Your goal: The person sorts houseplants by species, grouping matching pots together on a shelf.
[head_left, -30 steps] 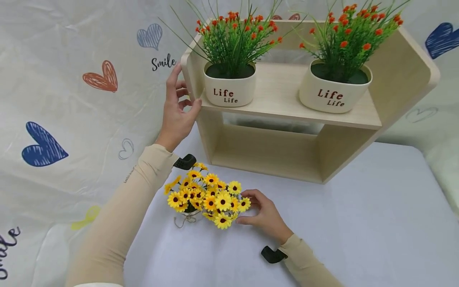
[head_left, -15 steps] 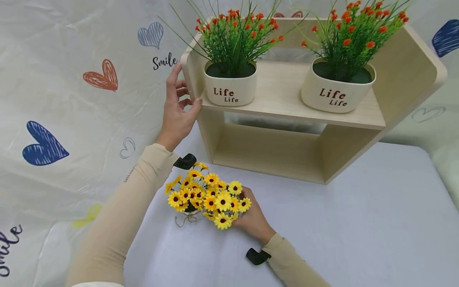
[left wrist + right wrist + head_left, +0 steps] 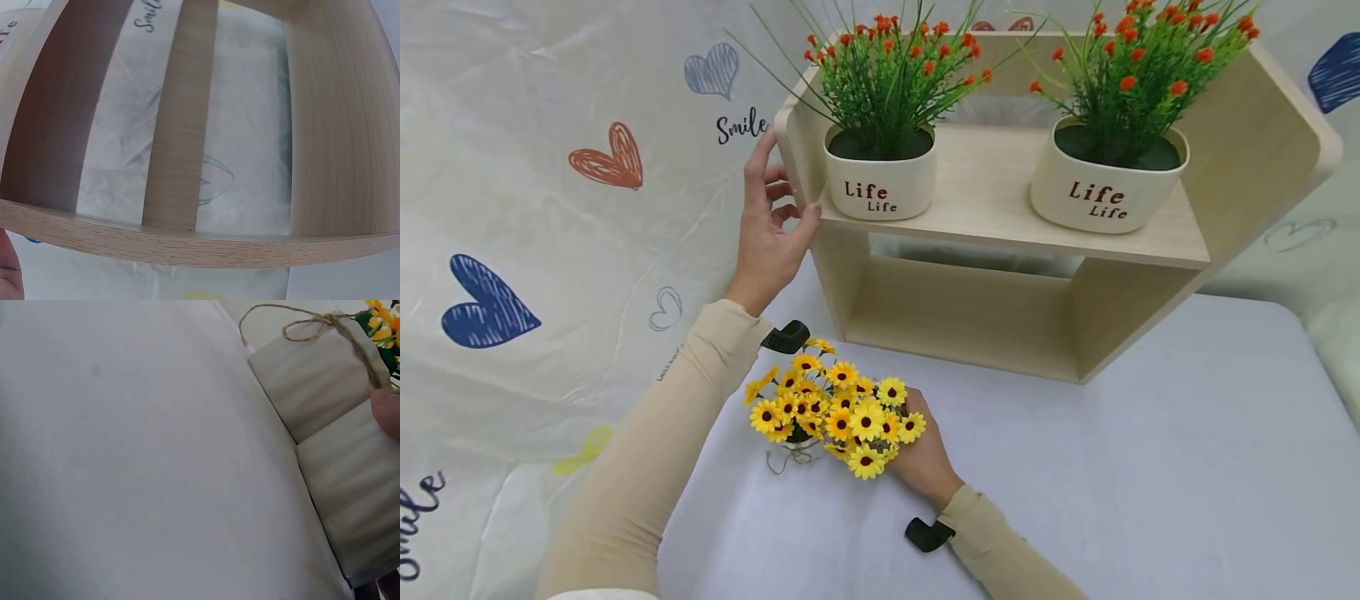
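Note:
My left hand (image 3: 771, 237) grips the left side panel of a pale wooden two-tier shelf (image 3: 962, 308), thumb at its front edge and fingers on its outer face. In the left wrist view, only a bit of that hand (image 3: 9, 272) shows beside the panel. My right hand (image 3: 927, 457) is around the right one of two pots of yellow artificial sunflowers (image 3: 867, 421); the blooms hide most of its fingers. The right wrist view shows the thumb on this light fabric-covered pot (image 3: 350, 494). Its neighbour, a matching pot (image 3: 312, 381) tied with twine, stands close against it.
On the upper tier stand two cream oval planters marked "Life", one at left (image 3: 880, 187) and one at right (image 3: 1105, 196), with orange-red flowers. A white cloth covers the table (image 3: 1187, 467). Behind hangs a sheet (image 3: 512, 192) printed with hearts and "Smile".
My right hand has moved left from beside the blooms to under them and now holds the right pot. The left hand stays on the shelf; the camera view shifted slightly.

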A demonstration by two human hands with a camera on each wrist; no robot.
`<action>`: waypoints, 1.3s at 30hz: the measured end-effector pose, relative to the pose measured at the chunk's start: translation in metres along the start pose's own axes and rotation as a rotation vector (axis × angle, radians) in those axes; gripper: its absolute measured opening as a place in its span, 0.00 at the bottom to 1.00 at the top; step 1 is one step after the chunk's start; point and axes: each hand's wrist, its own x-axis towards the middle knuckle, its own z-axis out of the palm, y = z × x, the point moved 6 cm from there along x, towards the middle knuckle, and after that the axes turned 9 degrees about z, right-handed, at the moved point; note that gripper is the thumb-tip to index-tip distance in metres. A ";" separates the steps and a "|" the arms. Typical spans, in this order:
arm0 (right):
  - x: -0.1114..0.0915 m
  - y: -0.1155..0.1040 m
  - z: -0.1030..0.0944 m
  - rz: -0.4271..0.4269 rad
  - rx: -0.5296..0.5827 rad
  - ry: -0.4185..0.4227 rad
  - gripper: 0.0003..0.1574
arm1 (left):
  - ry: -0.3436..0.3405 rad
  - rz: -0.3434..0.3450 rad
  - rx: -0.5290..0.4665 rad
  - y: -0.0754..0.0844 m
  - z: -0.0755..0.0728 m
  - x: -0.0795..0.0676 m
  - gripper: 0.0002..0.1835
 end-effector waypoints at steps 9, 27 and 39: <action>-0.005 0.002 -0.012 0.036 -0.003 0.049 0.46 | -0.012 0.009 -0.017 0.002 0.006 0.000 0.43; -0.002 0.007 -0.071 0.048 -0.039 0.105 0.46 | 0.003 0.012 -0.011 0.000 0.001 -0.001 0.43; 0.010 0.000 -0.130 0.116 -0.058 0.176 0.51 | 0.006 0.026 -0.012 0.001 0.001 0.000 0.43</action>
